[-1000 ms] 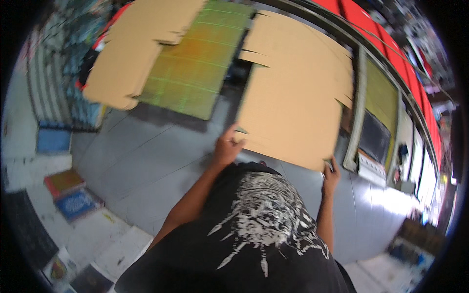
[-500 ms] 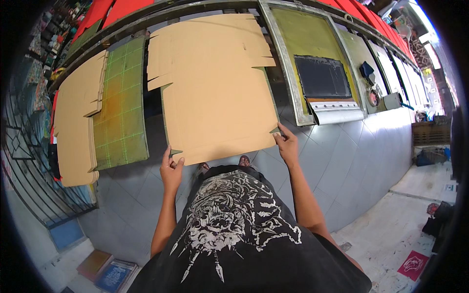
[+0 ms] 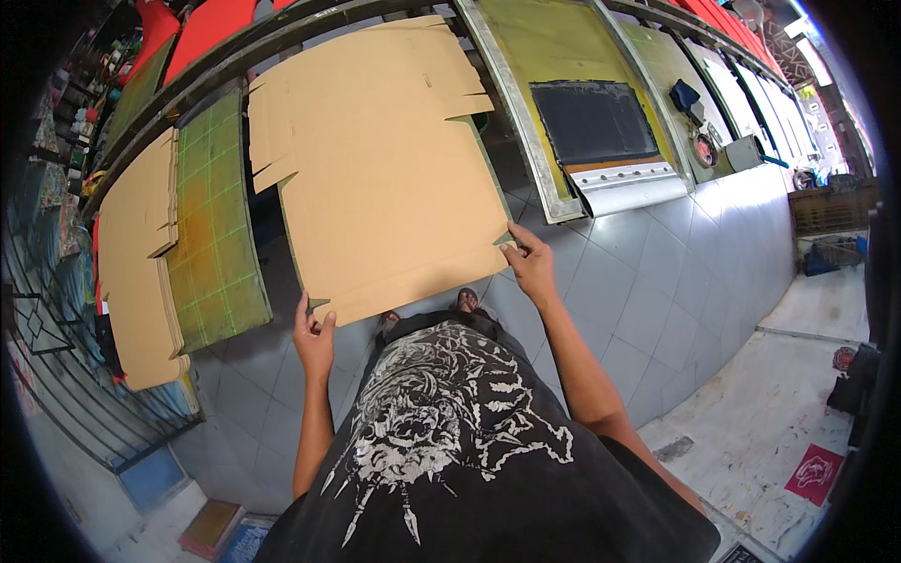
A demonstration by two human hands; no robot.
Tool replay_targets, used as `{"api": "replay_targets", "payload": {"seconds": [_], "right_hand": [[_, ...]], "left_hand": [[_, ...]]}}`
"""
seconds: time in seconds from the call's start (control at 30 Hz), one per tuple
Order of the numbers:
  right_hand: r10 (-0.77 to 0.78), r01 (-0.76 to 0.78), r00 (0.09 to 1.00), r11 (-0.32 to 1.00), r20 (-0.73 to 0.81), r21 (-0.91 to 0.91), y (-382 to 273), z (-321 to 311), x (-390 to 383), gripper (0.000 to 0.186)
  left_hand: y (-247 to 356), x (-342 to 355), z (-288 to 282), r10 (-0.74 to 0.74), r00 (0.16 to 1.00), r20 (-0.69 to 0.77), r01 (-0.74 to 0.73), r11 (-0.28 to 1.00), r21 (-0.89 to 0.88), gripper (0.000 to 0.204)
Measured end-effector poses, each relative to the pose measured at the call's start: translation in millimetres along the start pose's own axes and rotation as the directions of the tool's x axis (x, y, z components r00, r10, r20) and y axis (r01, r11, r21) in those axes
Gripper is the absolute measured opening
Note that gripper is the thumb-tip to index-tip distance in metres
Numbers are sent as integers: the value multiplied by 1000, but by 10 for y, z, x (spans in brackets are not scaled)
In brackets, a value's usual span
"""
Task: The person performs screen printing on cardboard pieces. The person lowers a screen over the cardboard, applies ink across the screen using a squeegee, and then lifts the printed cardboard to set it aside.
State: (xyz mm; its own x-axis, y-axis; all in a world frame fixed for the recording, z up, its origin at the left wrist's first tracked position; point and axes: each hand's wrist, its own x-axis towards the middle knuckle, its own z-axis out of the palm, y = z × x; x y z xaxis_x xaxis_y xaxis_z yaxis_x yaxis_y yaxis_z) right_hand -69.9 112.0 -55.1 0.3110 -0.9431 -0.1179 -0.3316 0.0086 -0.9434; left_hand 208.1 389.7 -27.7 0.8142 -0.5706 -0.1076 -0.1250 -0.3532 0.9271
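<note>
A large tan cardboard sheet with slits and notched edges lies flat over a green board, whose edge peeks out along its sides and at the near notches. At the near left corner, my left hand grips the sheet between thumb and index finger. My right hand pinches the near right corner the same way, its thumb and forefinger at the notch. The other fingers of both hands are curled in. Whether they also grip the board underneath is hidden.
Left of the sheet is a green gridded board, with stacked cardboard beside it. A framed printing screen with black ink and a squeegee stands to the right. Beyond it sits a white cup. Grey tiles cover the floor.
The whole view has shifted and turned slightly, so the sheet, boards and screen appear further left. Both hands keep their places at the sheet's near corners.
</note>
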Motion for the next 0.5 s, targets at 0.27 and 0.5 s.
{"api": "replay_targets", "payload": {"seconds": [0.27, 0.5], "right_hand": [[-63, 63, 998, 997, -13, -51, -43, -3, -7, 43], [-68, 68, 998, 992, -3, -102, -123, -31, -20, 43]], "left_hand": [[-19, 19, -36, 11, 1000, 27, -12, 997, 71, 63], [-97, 28, -37, -11, 999, 43, 9, 999, 38, 64]]}}
